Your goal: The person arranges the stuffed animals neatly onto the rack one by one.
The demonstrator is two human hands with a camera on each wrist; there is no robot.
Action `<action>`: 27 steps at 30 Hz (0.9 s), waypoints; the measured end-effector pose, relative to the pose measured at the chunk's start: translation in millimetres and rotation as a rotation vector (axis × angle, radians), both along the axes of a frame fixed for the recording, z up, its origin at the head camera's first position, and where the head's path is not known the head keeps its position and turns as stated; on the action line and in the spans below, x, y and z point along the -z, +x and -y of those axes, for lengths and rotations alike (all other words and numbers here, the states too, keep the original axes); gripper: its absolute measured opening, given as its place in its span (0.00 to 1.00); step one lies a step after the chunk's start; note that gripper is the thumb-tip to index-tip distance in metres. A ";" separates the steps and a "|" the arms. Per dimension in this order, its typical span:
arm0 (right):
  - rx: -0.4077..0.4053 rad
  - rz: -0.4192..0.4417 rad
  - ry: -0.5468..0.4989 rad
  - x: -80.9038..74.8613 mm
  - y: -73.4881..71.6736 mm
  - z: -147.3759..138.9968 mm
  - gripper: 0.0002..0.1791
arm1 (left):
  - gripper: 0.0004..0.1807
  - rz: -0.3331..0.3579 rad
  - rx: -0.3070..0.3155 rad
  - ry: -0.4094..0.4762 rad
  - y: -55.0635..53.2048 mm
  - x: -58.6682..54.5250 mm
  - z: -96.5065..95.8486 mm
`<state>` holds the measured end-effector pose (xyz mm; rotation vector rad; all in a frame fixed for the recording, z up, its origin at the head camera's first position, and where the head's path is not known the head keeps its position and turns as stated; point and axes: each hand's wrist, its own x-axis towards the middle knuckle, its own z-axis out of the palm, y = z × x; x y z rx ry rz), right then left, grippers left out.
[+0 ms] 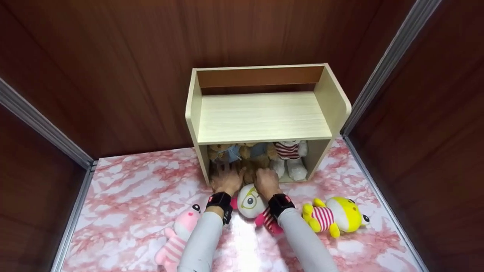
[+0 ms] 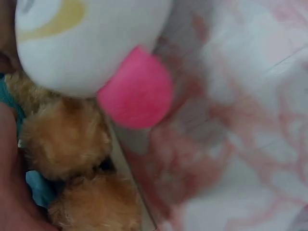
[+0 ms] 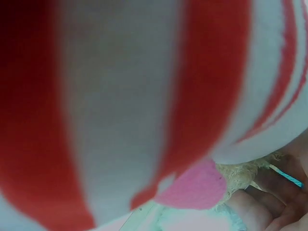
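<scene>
My left hand (image 1: 227, 179) reaches into the lower compartment of a small wooden shelf (image 1: 264, 117), its spread fingers resting against a brown teddy bear (image 1: 218, 154) in a blue top. The left wrist view shows that bear's furry feet (image 2: 67, 137) beside the palm. Close by, my right hand (image 1: 267, 183) curls its fingers on the middle teddy bear (image 1: 259, 150), also in blue; pale fur (image 3: 238, 180) shows at those fingers in the right wrist view. Between my wrists lies a plush doll (image 1: 246, 206) with yellow glasses and a striped body, partly under my right forearm.
A white plush bear (image 1: 297, 170) in a striped top sits at the compartment's right side. On the pink marbled floor lie a pink striped plush toy (image 1: 174, 241) at left and a yellow one (image 1: 346, 215) at right. Brown panels (image 1: 113, 75) enclose the space.
</scene>
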<state>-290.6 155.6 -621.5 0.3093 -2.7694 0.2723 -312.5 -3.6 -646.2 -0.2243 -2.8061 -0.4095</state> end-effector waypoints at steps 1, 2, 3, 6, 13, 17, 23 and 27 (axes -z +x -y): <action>-0.002 -0.006 0.002 -0.3 0.9 1.7 0.06 | 0.30 0.001 -0.008 0.013 -2.8 1.3 1.7; -0.005 -0.010 0.006 -0.5 1.9 3.4 0.06 | 0.30 0.008 -0.013 0.020 -5.3 2.3 3.3; -0.012 -0.014 0.010 -0.8 2.7 5.1 0.06 | 0.29 0.024 -0.020 0.034 -7.5 3.1 4.7; -0.035 -0.026 0.031 -1.1 4.5 8.5 0.06 | 0.30 0.085 -0.041 0.061 -12.1 4.3 6.7; -0.022 0.031 -0.001 -4.5 0.7 2.5 0.06 | 0.36 0.176 0.026 -0.002 -10.8 4.2 4.9; -0.013 0.073 -0.023 -5.9 -0.7 0.0 0.07 | 0.35 0.145 0.064 0.011 3.1 3.4 8.3; -0.029 0.112 0.007 -8.0 -0.8 2.5 0.09 | 0.36 0.204 0.105 0.119 40.8 1.4 11.1; -0.012 0.160 -0.011 -10.4 0.1 2.6 0.13 | 0.37 0.233 0.154 0.127 63.8 0.3 11.3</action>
